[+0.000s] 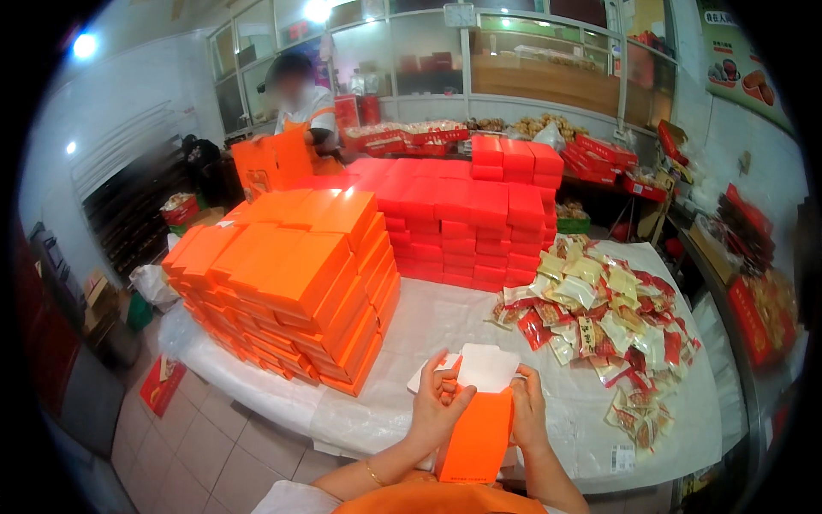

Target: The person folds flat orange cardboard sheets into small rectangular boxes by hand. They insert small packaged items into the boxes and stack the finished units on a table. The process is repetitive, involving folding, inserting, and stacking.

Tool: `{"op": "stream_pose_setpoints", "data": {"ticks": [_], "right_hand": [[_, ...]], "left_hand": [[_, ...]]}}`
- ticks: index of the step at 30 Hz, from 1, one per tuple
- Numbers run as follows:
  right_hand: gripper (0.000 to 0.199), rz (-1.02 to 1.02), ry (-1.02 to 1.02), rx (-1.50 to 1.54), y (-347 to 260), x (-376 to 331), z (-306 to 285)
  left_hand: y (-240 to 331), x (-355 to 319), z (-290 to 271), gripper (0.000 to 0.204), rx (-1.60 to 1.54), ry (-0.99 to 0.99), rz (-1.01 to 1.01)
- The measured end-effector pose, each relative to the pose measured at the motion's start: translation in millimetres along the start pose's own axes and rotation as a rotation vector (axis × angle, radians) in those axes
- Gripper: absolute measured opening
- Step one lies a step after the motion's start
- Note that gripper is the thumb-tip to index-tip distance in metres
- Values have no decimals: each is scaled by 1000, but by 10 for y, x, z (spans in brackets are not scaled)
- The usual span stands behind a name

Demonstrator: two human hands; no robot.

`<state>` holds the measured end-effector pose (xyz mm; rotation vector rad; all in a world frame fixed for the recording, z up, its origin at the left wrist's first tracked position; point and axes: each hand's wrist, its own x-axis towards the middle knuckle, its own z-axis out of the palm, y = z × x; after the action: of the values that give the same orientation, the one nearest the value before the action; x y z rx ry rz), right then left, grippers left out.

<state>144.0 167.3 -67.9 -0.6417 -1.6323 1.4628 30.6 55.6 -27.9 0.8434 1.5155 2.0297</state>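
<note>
Between my hands, over the near edge of the table, is an orange cardboard box (pixel 477 437) with its white-lined end flap (pixel 486 367) standing up. My left hand (pixel 438 403) grips its left side, thumb on the orange face near the flap and fingers curled by the white flaps. On the opposite side my right hand (pixel 529 406) holds the edge, its fingertips at the flap's right corner. The box's inside is not visible. To the right lies a loose heap of small wrapped packets (pixel 591 308) in cream and red.
Stacked orange boxes (pixel 282 265) rise on the table's left, with red boxes (pixel 462 201) piled behind. Across the table a person (pixel 300 111) in an orange apron stands by upright orange cardboard (pixel 272 161). A white sheet covers the table (pixel 428 313). Shelving (pixel 743 291) runs along the right.
</note>
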Motion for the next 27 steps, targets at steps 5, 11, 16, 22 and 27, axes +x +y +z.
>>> {"op": "stream_pose_setpoints", "data": {"ticks": [5,11,16,22,27], "right_hand": [[27,15,-80,-29,22,-37,-80],[24,-13,-256,-94,-107,-76,-236],[36,-315,-393,-322,-168,3,-228],[47,-412,-452,-407,-211,19,-210],[36,-329,-416,-396,-193,-14,-225]], "left_hand": [[50,106,-172,25,247,-221,-79],[97,185,-351,24,354,-481,23],[136,178,-353,26,515,-619,174],[-74,92,-435,26,441,-525,262],[14,33,-449,26,452,-486,133]]}}
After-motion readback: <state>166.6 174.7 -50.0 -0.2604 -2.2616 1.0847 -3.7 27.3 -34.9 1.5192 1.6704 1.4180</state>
